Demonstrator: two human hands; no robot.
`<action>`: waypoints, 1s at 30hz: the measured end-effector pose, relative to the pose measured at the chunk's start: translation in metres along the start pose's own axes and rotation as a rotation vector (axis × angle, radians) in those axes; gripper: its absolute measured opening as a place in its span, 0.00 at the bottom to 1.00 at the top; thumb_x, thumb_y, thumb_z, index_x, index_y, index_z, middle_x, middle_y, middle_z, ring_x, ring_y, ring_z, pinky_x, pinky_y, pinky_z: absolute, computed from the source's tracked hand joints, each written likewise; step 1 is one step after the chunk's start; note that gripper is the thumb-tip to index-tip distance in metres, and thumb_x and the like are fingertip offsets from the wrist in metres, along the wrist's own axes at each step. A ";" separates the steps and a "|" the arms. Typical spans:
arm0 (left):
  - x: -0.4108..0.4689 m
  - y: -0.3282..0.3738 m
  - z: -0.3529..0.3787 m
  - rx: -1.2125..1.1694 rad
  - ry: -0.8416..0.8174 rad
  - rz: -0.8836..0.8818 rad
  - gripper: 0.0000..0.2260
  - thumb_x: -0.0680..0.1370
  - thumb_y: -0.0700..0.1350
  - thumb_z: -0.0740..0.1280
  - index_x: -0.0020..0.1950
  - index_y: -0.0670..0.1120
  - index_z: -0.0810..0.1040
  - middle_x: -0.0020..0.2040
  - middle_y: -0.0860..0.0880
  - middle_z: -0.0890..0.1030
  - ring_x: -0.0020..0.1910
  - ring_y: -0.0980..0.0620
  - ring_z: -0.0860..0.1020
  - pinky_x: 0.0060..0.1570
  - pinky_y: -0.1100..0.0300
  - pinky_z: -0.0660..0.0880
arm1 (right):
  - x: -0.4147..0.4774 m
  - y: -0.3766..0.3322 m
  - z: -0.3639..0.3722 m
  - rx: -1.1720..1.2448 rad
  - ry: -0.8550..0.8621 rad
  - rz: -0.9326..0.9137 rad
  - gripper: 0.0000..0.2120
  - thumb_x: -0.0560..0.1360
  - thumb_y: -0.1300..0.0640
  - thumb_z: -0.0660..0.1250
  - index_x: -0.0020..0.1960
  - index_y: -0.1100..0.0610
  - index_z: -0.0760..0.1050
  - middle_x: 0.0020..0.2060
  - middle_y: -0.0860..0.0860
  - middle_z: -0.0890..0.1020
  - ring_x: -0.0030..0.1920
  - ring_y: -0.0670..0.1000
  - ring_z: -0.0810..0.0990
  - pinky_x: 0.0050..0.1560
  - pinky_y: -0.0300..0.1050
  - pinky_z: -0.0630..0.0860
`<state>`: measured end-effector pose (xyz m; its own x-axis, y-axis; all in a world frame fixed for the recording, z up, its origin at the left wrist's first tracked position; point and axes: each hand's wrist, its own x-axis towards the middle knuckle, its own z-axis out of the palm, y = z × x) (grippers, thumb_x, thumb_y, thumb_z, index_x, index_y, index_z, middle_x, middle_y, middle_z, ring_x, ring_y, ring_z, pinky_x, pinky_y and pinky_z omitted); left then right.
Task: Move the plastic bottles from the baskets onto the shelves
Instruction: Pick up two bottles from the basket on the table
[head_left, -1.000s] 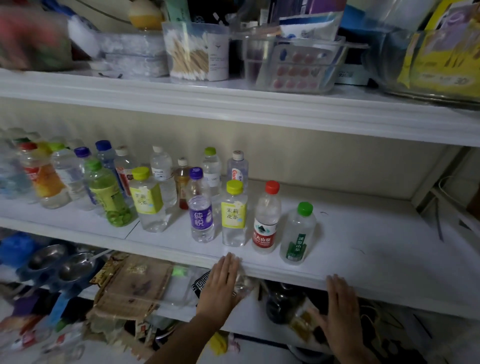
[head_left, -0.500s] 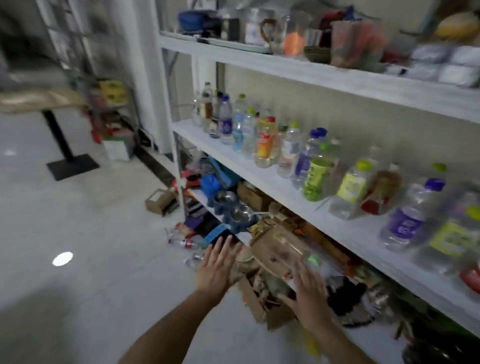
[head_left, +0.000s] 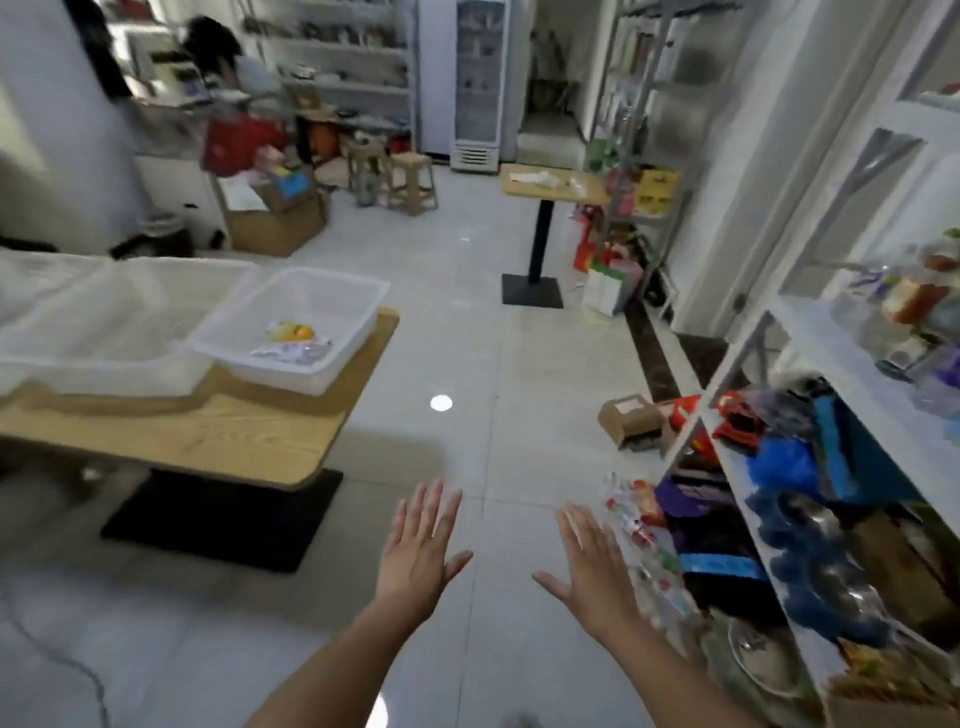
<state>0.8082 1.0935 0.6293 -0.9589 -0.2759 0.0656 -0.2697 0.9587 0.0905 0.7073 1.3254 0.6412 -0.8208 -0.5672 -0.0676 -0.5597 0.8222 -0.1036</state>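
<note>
White plastic basket (head_left: 291, 376) stands at the right-hand end of the wooden worktop (head_left: 234, 436), its outer corner close to the worktop's edge. Inside the basket two plastic bottles lie on their sides: one with a yellow-orange label (head_left: 291, 330) and, in front of it, a clear crumpled one (head_left: 293, 354). The left hand (head_left: 418, 551) and right hand (head_left: 592, 571) hover over the floor, well apart from the basket and to its right, fingers spread wide, holding nothing. The shelves (head_left: 857, 374), right of the basket across open floor, already carry blurred bottles (head_left: 904, 301).

Likely hazards:
- A hurried reach may nudge the light basket towards the worktop's edge.
- The thin-walled crumpled bottle may buckle and slip from a loose grip.
- The floor clutter (head_left: 631, 514) right of the basket, at the foot of the shelves, could catch a foot on the walk back.
</note>
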 end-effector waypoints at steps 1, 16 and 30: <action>0.000 -0.011 0.000 -0.003 -0.003 -0.037 0.33 0.78 0.66 0.45 0.79 0.49 0.50 0.76 0.44 0.58 0.78 0.48 0.42 0.73 0.50 0.46 | 0.013 -0.008 0.003 -0.004 -0.030 -0.041 0.38 0.69 0.32 0.52 0.69 0.57 0.66 0.65 0.53 0.74 0.68 0.52 0.64 0.71 0.48 0.48; 0.164 -0.062 -0.005 -0.050 0.010 -0.393 0.37 0.73 0.62 0.52 0.78 0.46 0.54 0.70 0.41 0.72 0.70 0.43 0.67 0.73 0.50 0.46 | 0.270 0.007 -0.004 -0.001 -0.005 -0.326 0.39 0.75 0.30 0.37 0.68 0.57 0.65 0.64 0.52 0.69 0.65 0.52 0.66 0.70 0.47 0.47; 0.216 -0.144 -0.021 0.018 0.145 -0.678 0.35 0.76 0.61 0.53 0.79 0.47 0.48 0.73 0.41 0.65 0.72 0.43 0.62 0.73 0.48 0.53 | 0.392 -0.075 0.010 -0.016 -0.089 -0.645 0.37 0.70 0.30 0.50 0.69 0.54 0.65 0.66 0.53 0.68 0.65 0.53 0.66 0.70 0.49 0.54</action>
<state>0.6424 0.8941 0.6513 -0.5575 -0.8196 0.1323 -0.8077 0.5723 0.1417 0.4292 1.0407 0.6124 -0.3072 -0.9483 -0.0793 -0.9391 0.3155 -0.1361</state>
